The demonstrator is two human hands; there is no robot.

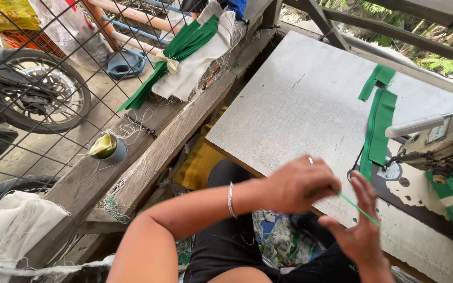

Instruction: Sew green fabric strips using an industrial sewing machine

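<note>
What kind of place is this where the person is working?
Probably a small open-air sewing workshop: a sewing machine sits on a worn table, green fabric strips lie by it, and a tied bundle of green cloth waits on the wooden ledge.

Green fabric strip [377, 135] on grey table [300, 105].

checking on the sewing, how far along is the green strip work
Done, it seems: sewn green strips trail behind the sewing machine on the table. In hand: the left hand and right hand hold a thin green strip between them. Probably left: a tied bundle of green strips lies on the ledge.
</note>
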